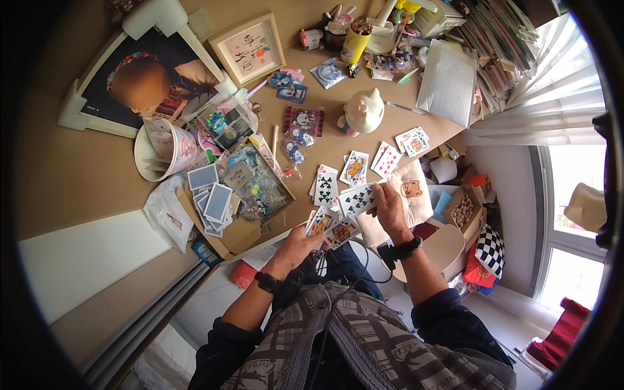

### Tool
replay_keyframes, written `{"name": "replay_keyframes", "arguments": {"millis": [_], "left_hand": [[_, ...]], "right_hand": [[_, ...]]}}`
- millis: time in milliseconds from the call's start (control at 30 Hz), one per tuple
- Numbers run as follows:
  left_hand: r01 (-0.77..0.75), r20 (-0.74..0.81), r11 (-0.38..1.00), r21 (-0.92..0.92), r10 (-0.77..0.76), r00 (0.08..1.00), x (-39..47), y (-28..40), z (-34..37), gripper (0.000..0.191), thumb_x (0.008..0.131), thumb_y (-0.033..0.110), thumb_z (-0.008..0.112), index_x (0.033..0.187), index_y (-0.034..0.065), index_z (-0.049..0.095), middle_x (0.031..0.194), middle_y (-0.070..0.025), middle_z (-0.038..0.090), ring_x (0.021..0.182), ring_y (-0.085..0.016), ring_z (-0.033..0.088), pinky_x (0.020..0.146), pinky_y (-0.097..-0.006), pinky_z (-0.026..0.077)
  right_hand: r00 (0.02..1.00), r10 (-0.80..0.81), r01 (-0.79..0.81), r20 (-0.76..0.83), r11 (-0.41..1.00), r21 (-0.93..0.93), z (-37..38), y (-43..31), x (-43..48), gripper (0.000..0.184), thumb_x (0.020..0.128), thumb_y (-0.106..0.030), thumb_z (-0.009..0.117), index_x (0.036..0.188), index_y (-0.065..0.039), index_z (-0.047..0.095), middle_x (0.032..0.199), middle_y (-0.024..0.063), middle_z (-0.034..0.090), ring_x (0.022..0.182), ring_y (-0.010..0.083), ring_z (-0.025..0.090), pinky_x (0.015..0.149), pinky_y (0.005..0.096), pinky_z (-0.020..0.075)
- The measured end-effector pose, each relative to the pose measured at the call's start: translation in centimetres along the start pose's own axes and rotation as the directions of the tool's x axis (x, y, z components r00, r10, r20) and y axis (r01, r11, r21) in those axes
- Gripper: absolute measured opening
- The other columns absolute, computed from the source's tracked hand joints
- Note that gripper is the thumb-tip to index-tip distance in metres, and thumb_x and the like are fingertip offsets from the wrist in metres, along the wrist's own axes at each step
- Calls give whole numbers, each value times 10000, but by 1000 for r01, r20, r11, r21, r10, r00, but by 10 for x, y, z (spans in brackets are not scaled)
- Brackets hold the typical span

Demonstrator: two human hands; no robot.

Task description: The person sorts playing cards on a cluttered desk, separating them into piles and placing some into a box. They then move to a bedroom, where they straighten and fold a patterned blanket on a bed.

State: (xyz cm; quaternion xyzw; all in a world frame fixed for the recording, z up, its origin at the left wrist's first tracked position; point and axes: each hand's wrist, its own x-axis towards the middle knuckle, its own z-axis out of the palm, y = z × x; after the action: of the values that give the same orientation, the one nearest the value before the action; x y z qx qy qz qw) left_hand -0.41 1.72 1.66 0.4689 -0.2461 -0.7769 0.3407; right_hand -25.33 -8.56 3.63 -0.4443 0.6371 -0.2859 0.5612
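My left hand (pixel 298 246) grips a small fan of face-up playing cards (pixel 319 223) near the desk's front edge. With thumb and fingers, my right hand (pixel 388 207) holds a spade playing card (pixel 357 199) just above the fan; whether more cards lie under it, I cannot tell. Beyond my hands lie small face-up groups: clubs on top of one (pixel 325 189), a court card on another (pixel 354 167), diamonds (pixel 387 162) and another court-card group (pixel 413 141). A loose heap of face-down blue-backed cards (pixel 218 202) rests at the left on a cardboard box.
An open box of small trinkets (pixel 253 183) stands left of the card groups, beside a tipped paper cup (pixel 165 148). A white figurine (pixel 363 112) stands behind the cards. A cushion (pixel 419 195) lies at the desk's right edge. Frames, a yellow pencil holder (pixel 355 46) and papers line the back.
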Motion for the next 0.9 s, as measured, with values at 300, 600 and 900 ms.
{"name": "replay_keyframes", "arguments": {"millis": [300, 600, 900], "left_hand": [[26, -186, 997, -73, -39, 982, 3, -2, -4, 235, 1020, 110, 567, 1200, -27, 631, 1084, -113, 715, 938, -167, 709, 724, -287, 601], [-114, -341, 981, -157, 54, 938, 11, 1, 9, 244, 1012, 75, 559, 1235, -21, 588, 1094, -116, 698, 917, -212, 719, 754, -342, 632], [-203, -443, 977, 62, 209, 872, 16, -2, 12, 228, 971, 86, 606, 1137, -52, 676, 1000, -60, 729, 866, -105, 671, 751, -297, 556]], "right_hand": [[991, 18, -11, -134, 998, 54, 9, 9, -2, 354, 1089, -293, 499, 922, 2, 598, 648, 55, 603, 485, 114, 570, 441, 264, 449], [997, -12, 5, -71, 996, -91, 34, 0, -14, 350, 1084, -286, 514, 943, 20, 613, 712, 83, 649, 533, 122, 600, 483, 273, 484], [1000, 27, -26, 14, 997, -72, 51, 5, -24, 287, 1068, -238, 551, 949, 17, 611, 663, 50, 600, 501, 109, 565, 453, 278, 454]]}}
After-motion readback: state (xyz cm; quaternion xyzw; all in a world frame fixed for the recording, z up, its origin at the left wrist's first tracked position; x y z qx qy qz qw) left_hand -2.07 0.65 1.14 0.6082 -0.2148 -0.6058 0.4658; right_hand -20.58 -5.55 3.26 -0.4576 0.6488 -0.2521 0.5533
